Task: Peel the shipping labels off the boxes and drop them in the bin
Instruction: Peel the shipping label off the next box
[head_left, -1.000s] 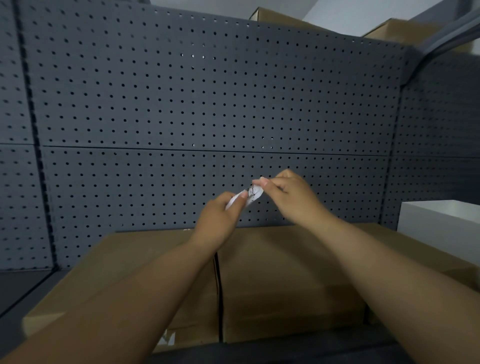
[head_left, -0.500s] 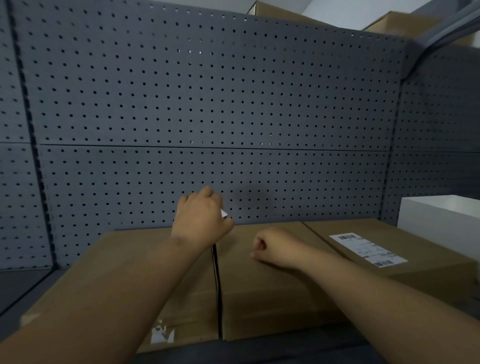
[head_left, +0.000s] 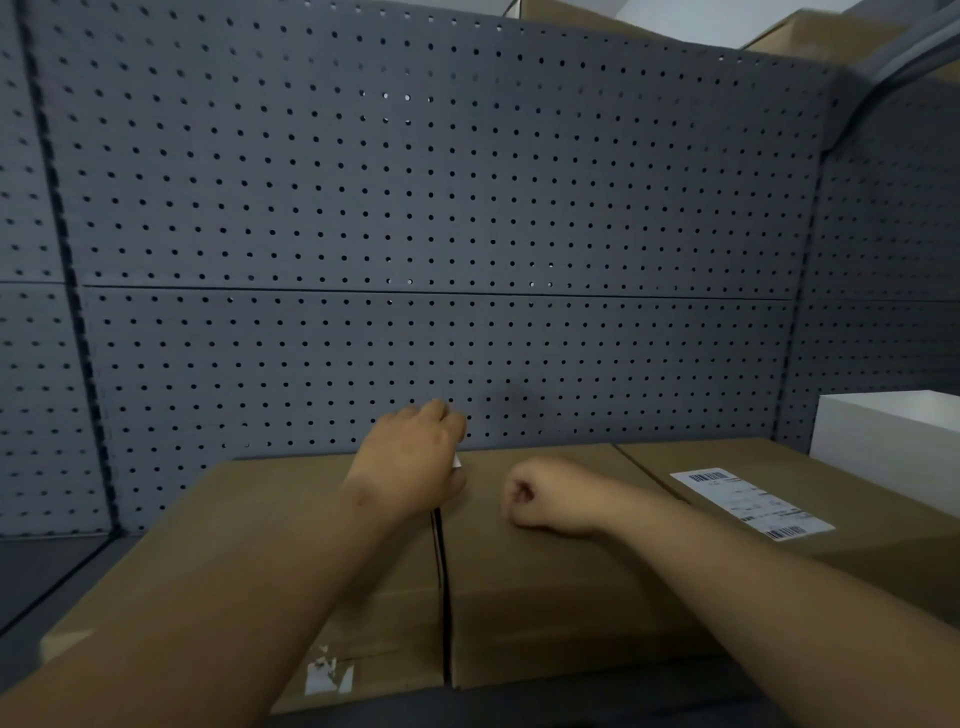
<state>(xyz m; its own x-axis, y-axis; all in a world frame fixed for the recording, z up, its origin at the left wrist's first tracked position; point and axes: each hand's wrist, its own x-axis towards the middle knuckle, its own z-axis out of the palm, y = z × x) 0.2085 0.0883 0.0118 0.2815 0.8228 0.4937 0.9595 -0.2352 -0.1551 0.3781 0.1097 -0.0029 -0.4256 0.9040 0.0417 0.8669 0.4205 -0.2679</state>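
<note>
Items I log from the head view:

1. Left hand (head_left: 410, 457): raised over the gap between two boxes at the back of the shelf (head_left: 47, 582). Fingers curled in, clamped on item 2.
2. Peeled label (head_left: 457, 461): a small white scrap. I see only one edge of it, poking out on the right side of the left hand's fist. The rest is hidden in the palm.
3. Right hand (head_left: 545, 501): closed into a fist, fingers tucked together. I see nothing held in it. It rests on the top of item 5, near that box's back edge.
4. Left box (head_left: 260, 519): brown cardboard, at the shelf's left end. A torn white label remnant (head_left: 324, 675) clings to its front face.
5. Middle box (head_left: 545, 613): brown cardboard, just beside item 4 with a narrow dark gap between them. I see no label on its top.
6. Right box (head_left: 893, 561): brown cardboard, touching item 5. It carries an intact shipping label (head_left: 753, 504) with barcodes, flat on its top.
7. White container (head_left: 893, 441): at the shelf's right end, behind item 6. I cannot tell whether its top is open.
8. Pegboard wall (head_left: 415, 208): grey, perforated, running along the shelf's back and both sides.
</note>
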